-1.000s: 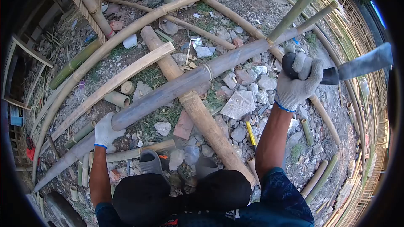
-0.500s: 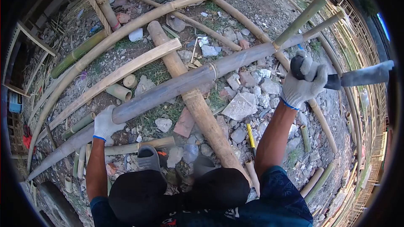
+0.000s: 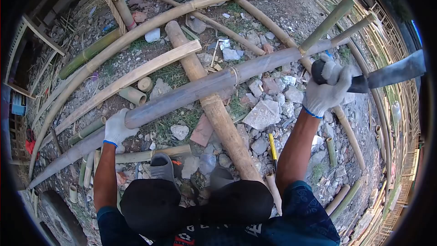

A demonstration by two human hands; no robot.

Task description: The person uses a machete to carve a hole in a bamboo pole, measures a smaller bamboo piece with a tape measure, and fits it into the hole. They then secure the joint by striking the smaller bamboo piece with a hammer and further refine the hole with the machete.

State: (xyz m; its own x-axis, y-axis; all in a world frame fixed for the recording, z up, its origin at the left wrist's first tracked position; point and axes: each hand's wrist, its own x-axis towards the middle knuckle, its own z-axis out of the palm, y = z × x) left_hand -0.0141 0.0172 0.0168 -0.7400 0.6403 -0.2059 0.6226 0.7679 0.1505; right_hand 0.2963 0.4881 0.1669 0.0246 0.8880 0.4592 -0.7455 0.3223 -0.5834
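My left hand point(image 3: 119, 128), in a white glove with a blue cuff, is wrapped over a long grey bamboo pole point(image 3: 182, 93). The pole slants from lower left to upper right, lying across a thick tan bamboo log point(image 3: 218, 115). At its far right end two green bamboo pieces stick up, the nearer one point(image 3: 326, 25) being the thicker. My right hand point(image 3: 328, 84), gloved too, is closed round the black handle of a machete point(image 3: 396, 71), held above the rubble right of the pole. Its broad grey blade points right, apart from the pole.
Broken stone and brick point(image 3: 263, 115) cover the ground. A split bamboo strip point(image 3: 132, 77) and a long curved bamboo pole point(image 3: 159, 16) lie beyond the grey pole. A yellow-handled tool point(image 3: 273, 146) is near my right forearm. A tyre point(image 3: 61, 218) sits at lower left.
The view has shifted slightly, so the scene sits a little farther right. The machete blade has tilted slightly upward. Both hands keep their holds.
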